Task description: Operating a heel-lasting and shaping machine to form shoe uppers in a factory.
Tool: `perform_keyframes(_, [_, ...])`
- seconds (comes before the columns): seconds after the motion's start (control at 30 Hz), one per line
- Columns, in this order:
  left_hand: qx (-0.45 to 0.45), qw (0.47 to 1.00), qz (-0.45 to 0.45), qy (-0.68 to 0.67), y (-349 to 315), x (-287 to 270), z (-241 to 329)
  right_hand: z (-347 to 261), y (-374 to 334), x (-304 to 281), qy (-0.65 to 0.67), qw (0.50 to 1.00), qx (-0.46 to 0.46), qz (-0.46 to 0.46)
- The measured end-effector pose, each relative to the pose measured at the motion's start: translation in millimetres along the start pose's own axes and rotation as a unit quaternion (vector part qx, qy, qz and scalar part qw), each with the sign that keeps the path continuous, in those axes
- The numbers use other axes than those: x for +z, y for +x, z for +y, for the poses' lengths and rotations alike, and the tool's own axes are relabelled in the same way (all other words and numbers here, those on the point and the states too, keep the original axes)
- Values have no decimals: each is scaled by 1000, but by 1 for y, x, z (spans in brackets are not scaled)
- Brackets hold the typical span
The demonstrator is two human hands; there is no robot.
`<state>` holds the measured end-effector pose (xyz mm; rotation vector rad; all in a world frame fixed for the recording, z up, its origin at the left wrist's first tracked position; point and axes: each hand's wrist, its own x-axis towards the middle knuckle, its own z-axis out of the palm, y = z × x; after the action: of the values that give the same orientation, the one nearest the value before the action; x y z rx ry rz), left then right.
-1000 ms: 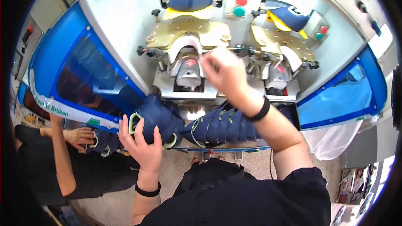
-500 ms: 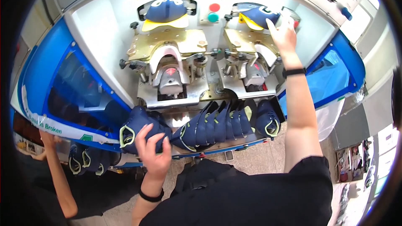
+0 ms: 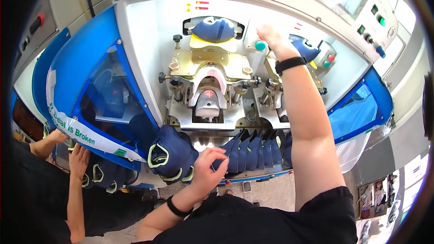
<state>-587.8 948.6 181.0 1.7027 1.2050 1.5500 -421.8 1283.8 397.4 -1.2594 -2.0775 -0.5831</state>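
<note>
My right arm reaches up into the lit machine, and my right hand (image 3: 273, 38) is at the button box between the two stations, covering the spot above its green button (image 3: 261, 45). Its fingers look stretched out and hold nothing visible. Low in front, my left hand (image 3: 209, 171) has curved fingers with the thumb apart, beside a row of navy shoe uppers (image 3: 253, 153). More uppers (image 3: 169, 156) with lime linings stand to its left. A navy upper (image 3: 213, 30) sits over a yellow pad at the left station; another upper (image 3: 306, 49) is at the right one, partly behind my forearm.
Below each upper are a brass plate (image 3: 210, 58) and a metal mould (image 3: 208, 105). Blue-framed doors (image 3: 110, 86) stand open on both sides. A second button box (image 3: 326, 56) is at right. Co-worker's hands (image 3: 79, 160) are beside more uppers at far left.
My right hand has left the right-hand upper and moved left to the middle button box. My left hand has shifted right, away from the left uppers. The whole view has turned somewhat.
</note>
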Motion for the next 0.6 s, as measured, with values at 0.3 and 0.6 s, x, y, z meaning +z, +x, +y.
perform_keyframes(0.3, [-56,997,48,11,-23,-45,-24,-39,-6,34,-273,949,-130,95])
perform_keyframes(0.6, [-258,908,-43,-329,-9,-34,-52,-138,-93,15,197,976,-89,35])
